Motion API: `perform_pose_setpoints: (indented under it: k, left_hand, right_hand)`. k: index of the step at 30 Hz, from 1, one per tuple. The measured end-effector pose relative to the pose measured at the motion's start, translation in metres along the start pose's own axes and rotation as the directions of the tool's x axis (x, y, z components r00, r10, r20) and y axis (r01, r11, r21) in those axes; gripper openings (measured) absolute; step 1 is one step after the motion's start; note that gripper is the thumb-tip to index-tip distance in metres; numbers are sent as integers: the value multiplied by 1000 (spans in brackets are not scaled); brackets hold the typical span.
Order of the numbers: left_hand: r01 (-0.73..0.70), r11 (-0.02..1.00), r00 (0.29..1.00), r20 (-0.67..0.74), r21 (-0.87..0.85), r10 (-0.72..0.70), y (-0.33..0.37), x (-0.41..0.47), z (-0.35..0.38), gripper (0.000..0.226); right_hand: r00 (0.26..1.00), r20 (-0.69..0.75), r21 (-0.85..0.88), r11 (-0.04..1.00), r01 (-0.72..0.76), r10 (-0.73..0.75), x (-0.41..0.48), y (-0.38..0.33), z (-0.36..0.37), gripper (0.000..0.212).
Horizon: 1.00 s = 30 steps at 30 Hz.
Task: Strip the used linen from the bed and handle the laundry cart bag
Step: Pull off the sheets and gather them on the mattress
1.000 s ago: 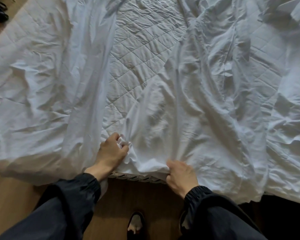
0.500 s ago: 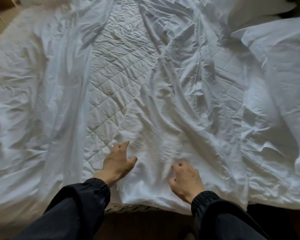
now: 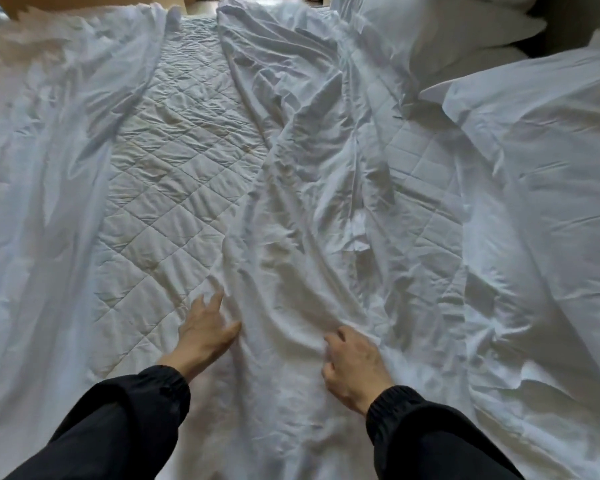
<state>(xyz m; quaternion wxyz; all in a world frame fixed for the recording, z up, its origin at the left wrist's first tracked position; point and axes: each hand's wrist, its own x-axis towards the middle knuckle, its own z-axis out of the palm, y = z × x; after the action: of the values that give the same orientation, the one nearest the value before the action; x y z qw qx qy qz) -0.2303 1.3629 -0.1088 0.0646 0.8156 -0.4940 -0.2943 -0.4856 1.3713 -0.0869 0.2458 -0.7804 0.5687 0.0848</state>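
Head view showed, nearest, the left hand (image 3: pixel 205 336) lying flat with fingers spread at the edge of the rumpled white sheet (image 3: pixel 291 244), and the right hand (image 3: pixel 355 367) nearby on that sheet with fingers curled under, though whether they pinched cloth could not be told. Beyond them the sheet ran on in loose folds, baring the quilted mattress pad (image 3: pixel 174 188) to its left; pillows (image 3: pixel 447 32) lay at the far right.

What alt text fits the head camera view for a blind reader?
A person's open left hand touches a rumpled white sheet while the right hand grips it. A quilted white mattress pad lies exposed; white pillows sit upper right.
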Motion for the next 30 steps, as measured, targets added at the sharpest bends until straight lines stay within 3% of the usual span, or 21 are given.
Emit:
perform_pose_setpoints:
  k: [5,8,11,14,16,18,20,21,24,26,28,30]
  left_hand:
    - [144,984,988,-47,-103,-150,19,67,-5,86]
    - [247,943,968,21,-222,-248,19,77,-14,65]
    - [87,946,993,98,-314,-59,28,70,-26,20]
    - [-119,908,989,33,-403,144,62,60,-28,15]
    - [-253,858,957,12,-446,288,93,49,-26,23]
    - [-366,767,888,49,-527,458,121,35,-18,13]
    - [-383,687,815,125,-617,566,140,19,-8,20]
    - [-366,661,782,169,-655,600,146,10,-3,26]
    - [-393,641,670,271,-659,691,142,-8,14,46]
    - [-427,642,594,337,-637,730,134,-17,18,64]
    - [-424,675,565,406,-603,718,122,-23,21,58]
    - [-464,754,575,489,-466,656,110,-23,26,47]
  right_hand:
    - [998,26,36,998,47,-48,68,13,-33,48]
    - [991,126,34,998,44,-48,91,13,-39,47]
    - [989,145,36,999,29,-34,100,4,-38,43]
    - [1000,17,310,951,-11,6,104,-17,-45,49]
    - [993,-74,582,813,-30,89,103,-33,-56,55]
    - [970,-88,769,634,-78,226,102,-44,-69,53]
    - [924,-15,860,476,-182,381,100,-43,-82,41]
    - [897,9,866,445,-228,442,99,-37,-87,34]
    - [828,-69,794,533,-292,556,90,-9,-93,8]
    - [752,-113,783,524,-334,649,79,10,-94,16]
    - [657,-166,791,497,-357,736,70,28,-100,22]
    - [578,-244,794,502,-342,779,64,46,-113,26]
